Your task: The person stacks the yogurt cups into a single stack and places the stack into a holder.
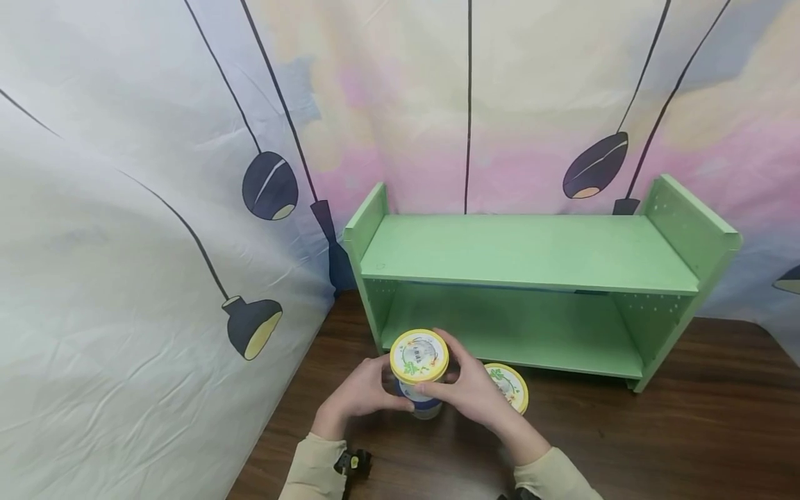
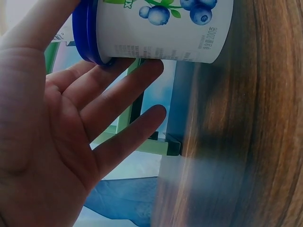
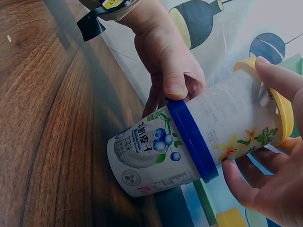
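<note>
Two yogurt cups stand stacked on the table, seen upright in the head view. The upper one, a yellow-lidded yogurt cup point(image 1: 419, 355), rests on the lid of a blue-lidded yogurt cup point(image 3: 147, 158) printed with blueberries. My left hand point(image 1: 359, 394) holds the lower cup around its blue lid, thumb on the near side and fingers across from it; its lower fingers spread free in the left wrist view. With thumb and fingers on both sides, my right hand point(image 1: 471, 389) grips the upper cup near its lid. Another yellow-lidded cup point(image 1: 514, 389) stands beside the right hand, partly hidden by it.
A green two-tier shelf point(image 1: 531, 253) stands on the dark wooden table point(image 1: 706, 423) just behind the cups. Its left upright is close to the stack. A printed cloth point(image 1: 156, 278) hangs along the left side and the back.
</note>
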Demonstrator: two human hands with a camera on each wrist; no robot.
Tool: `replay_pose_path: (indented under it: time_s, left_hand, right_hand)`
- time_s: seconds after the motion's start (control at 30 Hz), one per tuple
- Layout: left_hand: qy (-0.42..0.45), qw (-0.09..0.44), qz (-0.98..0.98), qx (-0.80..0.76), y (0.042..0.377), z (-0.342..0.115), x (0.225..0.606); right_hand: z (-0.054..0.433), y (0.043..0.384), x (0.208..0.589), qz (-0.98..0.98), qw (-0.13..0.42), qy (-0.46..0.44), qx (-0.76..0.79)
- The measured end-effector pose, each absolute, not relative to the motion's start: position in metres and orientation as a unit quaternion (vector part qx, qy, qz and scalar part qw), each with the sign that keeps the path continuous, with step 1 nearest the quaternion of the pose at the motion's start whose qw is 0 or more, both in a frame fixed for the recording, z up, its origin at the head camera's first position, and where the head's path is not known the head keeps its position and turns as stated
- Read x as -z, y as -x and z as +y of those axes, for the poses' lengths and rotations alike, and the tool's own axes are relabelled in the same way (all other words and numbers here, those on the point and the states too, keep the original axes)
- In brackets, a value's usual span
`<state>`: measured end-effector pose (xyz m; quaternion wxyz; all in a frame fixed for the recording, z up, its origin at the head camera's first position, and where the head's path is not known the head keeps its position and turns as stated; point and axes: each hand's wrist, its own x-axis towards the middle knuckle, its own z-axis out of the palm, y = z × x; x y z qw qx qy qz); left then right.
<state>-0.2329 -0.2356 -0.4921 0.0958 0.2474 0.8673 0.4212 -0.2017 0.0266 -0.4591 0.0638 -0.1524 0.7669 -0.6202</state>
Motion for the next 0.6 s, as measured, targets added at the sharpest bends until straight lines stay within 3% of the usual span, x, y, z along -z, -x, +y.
replay_pose_path:
  time_s: [0.6]
  left_hand:
    - [-0.253,0.074,0.876,-0.404,0.2335,-0.2367,0.4956]
  right_hand:
    - [0.0246,0.202,0.4605,0.771,0.058,0.156,0.615]
